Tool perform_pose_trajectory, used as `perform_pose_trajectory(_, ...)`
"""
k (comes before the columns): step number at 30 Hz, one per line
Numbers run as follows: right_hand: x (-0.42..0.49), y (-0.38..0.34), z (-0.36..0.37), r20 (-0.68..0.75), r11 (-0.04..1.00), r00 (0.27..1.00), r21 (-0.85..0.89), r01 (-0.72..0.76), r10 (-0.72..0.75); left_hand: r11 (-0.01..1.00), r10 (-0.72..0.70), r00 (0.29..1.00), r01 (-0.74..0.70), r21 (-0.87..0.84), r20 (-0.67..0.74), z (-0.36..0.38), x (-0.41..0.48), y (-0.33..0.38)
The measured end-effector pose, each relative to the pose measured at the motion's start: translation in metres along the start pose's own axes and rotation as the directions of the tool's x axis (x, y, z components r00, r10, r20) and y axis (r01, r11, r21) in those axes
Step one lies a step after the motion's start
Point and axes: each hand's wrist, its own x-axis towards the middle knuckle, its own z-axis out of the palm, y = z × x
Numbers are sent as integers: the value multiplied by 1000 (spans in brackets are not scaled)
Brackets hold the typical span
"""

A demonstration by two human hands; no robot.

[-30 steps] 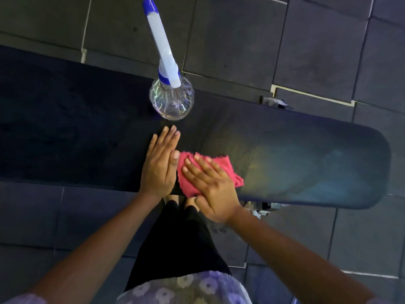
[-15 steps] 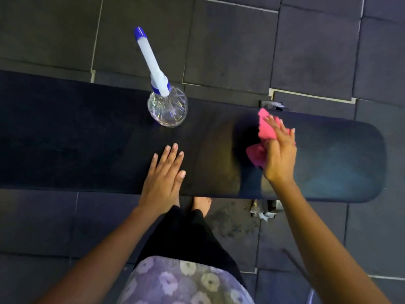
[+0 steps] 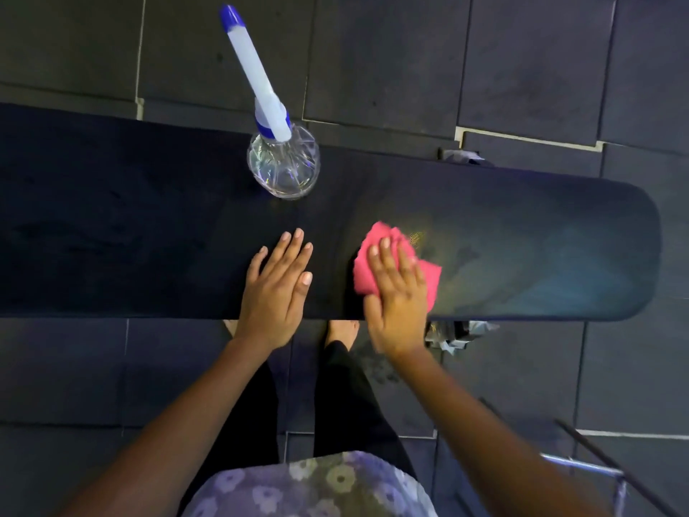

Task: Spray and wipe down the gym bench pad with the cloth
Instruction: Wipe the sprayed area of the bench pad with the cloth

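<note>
Your right hand (image 3: 397, 292) lies flat with fingers straight, pressing the pink cloth (image 3: 428, 279) onto the surface (image 3: 540, 248), right of centre and near the front edge; it grips nothing. Your left hand (image 3: 276, 289) is also spread flat, palm down on the bare surface just beside it and apart from the cloth. The spray bottle (image 3: 283, 162) stands upright behind the left hand, close to the back edge. Risks (judged): a wide sweep leftward could clip the bottle and tip it onto the floor (image 3: 373, 50). The cloth is bunched and only pinned under a flat palm, so it may slip out or wipe a narrow band. The dark left stretch could be missed. Count: two hands, one cloth, one bottle, one surface.
</note>
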Motion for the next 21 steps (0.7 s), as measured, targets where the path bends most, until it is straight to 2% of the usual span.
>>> perform_pose_trajectory(3,-38,-42,23,77,994,995,93,51,-58,998,45,999,-46,-52,-24,-8,3,-9)
perform_pose_trajectory(6,-44,-70,28,78,952,997,306,-11,-14,986,101,994,-104,-129,-37,-16,1,-23)
perform_pose_trajectory(8,-38,-83,20,-31,882,992,462,-98,126,981,118,992,-123,-151,-41,-23,-2,-32)
perform_pose_trajectory(9,-33,-88,14,-121,850,966,509,-136,227,982,117,992,-122,-146,-41,-27,-3,-36)
perform_pose_trajectory(11,-21,-95,-2,-235,778,856,572,-261,460,987,105,994,-107,-122,-28,-33,-5,-43)
perform_pose_trajectory(12,-12,-94,-10,-252,770,818,554,-316,517,990,97,995,-98,-103,-12,-35,-5,-47)
perform_pose_trajectory(13,-2,-90,-14,-247,797,818,487,-358,519,993,92,996,-91,-75,9,-37,-5,-50)
perform_pose_trajectory(15,22,-75,-7,-196,872,857,226,-434,477,996,86,994,-86,1,62,-41,-1,-57)
perform_pose_trajectory(17,41,-59,16,-137,884,880,-43,-465,456,990,95,988,-106,89,119,-43,1,-63)
perform_pose_trajectory(18,47,-54,27,-136,873,880,-121,-472,456,985,104,984,-122,124,142,-44,0,-65)
perform_pose_trajectory(21,49,-49,42,-185,847,861,-175,-503,473,972,140,973,-171,164,184,-46,-1,-74)
